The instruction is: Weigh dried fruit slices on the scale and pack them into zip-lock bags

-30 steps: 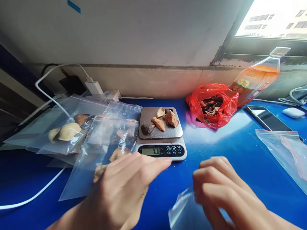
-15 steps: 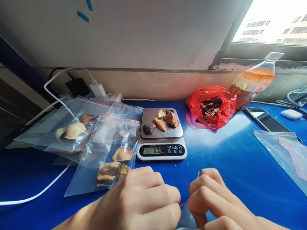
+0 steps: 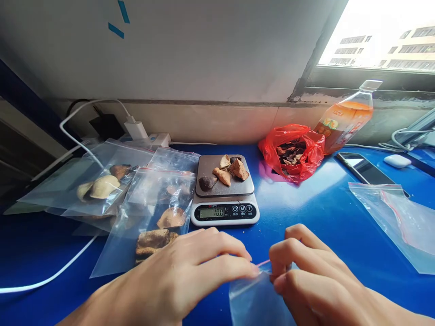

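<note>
Between my hands, at the bottom of the view, is a clear zip-lock bag (image 3: 256, 296) with a pinkish seal along its top. My left hand (image 3: 193, 267) grips the bag's upper left edge with its fingertips. At the upper right of the same bag, my right hand (image 3: 309, 271) has its fingers curled and pinched on the edge. Just beyond them stands a small digital scale (image 3: 224, 213), its display lit. Several brown dried pieces, perhaps peel (image 3: 222, 175), lie on its metal plate.
Filled zip-lock bags (image 3: 118, 246) of dried pieces overlap at left, near a white cable and charger (image 3: 136, 129). A red plastic bag (image 3: 314, 158) of dark dried pieces stands by an orange drink bottle (image 3: 350, 120). At right are a phone (image 3: 370, 170), an earbud case (image 3: 397, 160) and more zip-lock bags (image 3: 390, 226).
My hands have lifted a little and brought more of the clear bag into view. My left fingers have straightened from a curled grip. The camera view has shifted slightly.
</note>
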The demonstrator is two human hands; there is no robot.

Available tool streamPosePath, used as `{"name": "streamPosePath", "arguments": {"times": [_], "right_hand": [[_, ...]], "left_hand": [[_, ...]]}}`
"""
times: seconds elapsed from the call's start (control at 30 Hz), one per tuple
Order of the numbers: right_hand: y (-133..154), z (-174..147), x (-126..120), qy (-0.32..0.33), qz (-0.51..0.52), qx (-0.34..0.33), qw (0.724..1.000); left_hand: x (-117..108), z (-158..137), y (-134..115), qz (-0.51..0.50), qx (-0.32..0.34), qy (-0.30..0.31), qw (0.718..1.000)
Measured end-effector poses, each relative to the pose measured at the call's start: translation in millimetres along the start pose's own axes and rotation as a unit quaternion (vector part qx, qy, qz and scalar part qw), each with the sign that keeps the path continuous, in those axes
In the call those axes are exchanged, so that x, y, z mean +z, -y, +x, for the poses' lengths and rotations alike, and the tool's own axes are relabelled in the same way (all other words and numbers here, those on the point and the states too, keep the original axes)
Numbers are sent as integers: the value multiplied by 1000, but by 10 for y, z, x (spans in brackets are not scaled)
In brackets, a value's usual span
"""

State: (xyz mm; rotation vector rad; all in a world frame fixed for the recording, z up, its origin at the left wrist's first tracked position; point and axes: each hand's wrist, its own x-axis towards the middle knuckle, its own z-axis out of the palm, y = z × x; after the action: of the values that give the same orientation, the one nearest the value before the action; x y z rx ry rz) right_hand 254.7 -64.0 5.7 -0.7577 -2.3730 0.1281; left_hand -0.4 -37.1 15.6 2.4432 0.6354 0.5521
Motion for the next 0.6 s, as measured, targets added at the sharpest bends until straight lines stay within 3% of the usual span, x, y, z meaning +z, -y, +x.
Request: {"name": "streamPosePath", "arguments": {"times": [0.2,0.33,0.43,0.53,0.6], "right_hand": [[-6,64,-29,37,-34,-24,998],[13,47,56,3,-42,56,998],[-38,78,4,9,50,119,992],[-351,231,-67,-47,111,148,982],[-713,424,-59,-108,74,194,972]], "left_hand": [[41,56,0,-29,-59,14,998],[23,37,-11,-12,-44,2,999],[-29,15,-12,10,-38,-9,999],[-91,17,0,33,-57,-6,998],[-123,38,4,47,-84,7,995]]}}
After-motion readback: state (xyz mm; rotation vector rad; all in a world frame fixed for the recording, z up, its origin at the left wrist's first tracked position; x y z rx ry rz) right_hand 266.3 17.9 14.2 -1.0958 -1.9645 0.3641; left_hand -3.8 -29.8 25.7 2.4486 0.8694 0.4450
